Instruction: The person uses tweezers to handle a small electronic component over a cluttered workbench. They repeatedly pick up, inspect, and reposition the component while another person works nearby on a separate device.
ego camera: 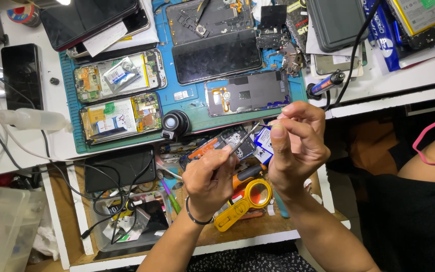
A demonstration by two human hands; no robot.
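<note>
The left hand, with a thin black band at the wrist, is closed around a pair of slim silver metal tweezers, whose tips point up and to the right towards the other hand. The right hand is raised just beside it, thumb and forefinger pinched together at the tweezer tips; whatever sits between those fingers is too small to tell.

Both hands hover above the near edge of the white workbench. Just below them lie an opened black phone with an orange part inside, a yellow plastic magnifying glass with a round lens and an orange-handled screwdriver.

Farther off, a blue-green rubber work mat carries 2 opened phones with exposed batteries and circuit boards, a dark phone screen lying flat, a grey phone back frame and a small round black loupe. At the far left a black phone lies near a clear plastic squeeze bottle. To the near left, black cables tangle over an open drawer.
</note>
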